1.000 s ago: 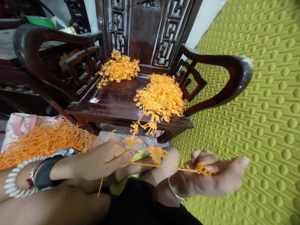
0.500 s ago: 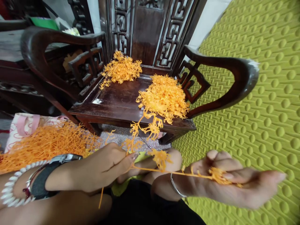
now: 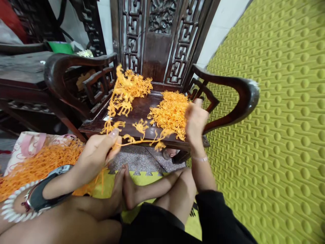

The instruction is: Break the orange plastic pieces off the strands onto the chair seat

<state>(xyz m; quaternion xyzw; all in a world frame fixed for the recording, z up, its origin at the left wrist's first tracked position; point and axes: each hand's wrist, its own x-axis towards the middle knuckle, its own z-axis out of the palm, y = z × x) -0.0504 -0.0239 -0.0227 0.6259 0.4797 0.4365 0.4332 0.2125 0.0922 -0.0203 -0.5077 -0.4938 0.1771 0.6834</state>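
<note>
- Here the left hand (image 3: 98,152) pinches an orange strand (image 3: 134,139) between thumb and fingertips, low in front of the chair (image 3: 142,112).
- The strand runs from that pinch rightward past the seat's front edge, with small frilly tufts hanging along it; another length rises from the pinch toward the back-left pile (image 3: 132,86).
- The right hand (image 3: 195,118) is raised at the seat's right side, just beside the larger pile (image 3: 171,113); it is blurred, so its grip cannot be told.
- A loose heap (image 3: 38,162) of plain orange strands lies on a pink-printed bag (image 3: 24,142) at the left.
- A green knobbed mat (image 3: 279,118) covers the floor at the right.
- The left wrist wears a watch (image 3: 40,196) and a white bead bracelet (image 3: 11,206).
</note>
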